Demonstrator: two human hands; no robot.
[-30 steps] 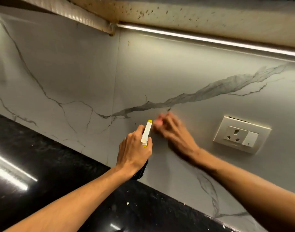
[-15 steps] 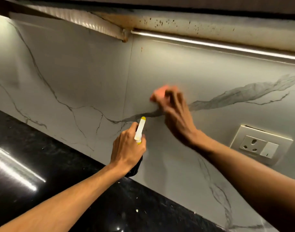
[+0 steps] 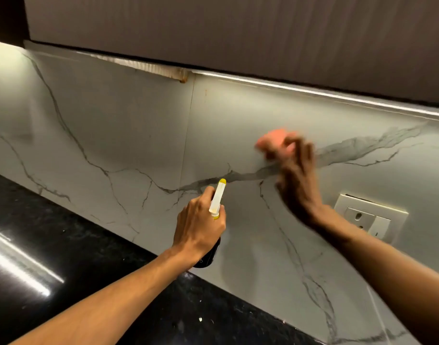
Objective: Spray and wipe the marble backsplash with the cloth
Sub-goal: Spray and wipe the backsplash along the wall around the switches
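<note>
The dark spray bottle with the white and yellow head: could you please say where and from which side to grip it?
Grip the dark spray bottle at its neck, just under the white head, coming from the side away from the veined marble backsplash, as the left hand does; the yellow tip then points at it.
</note>
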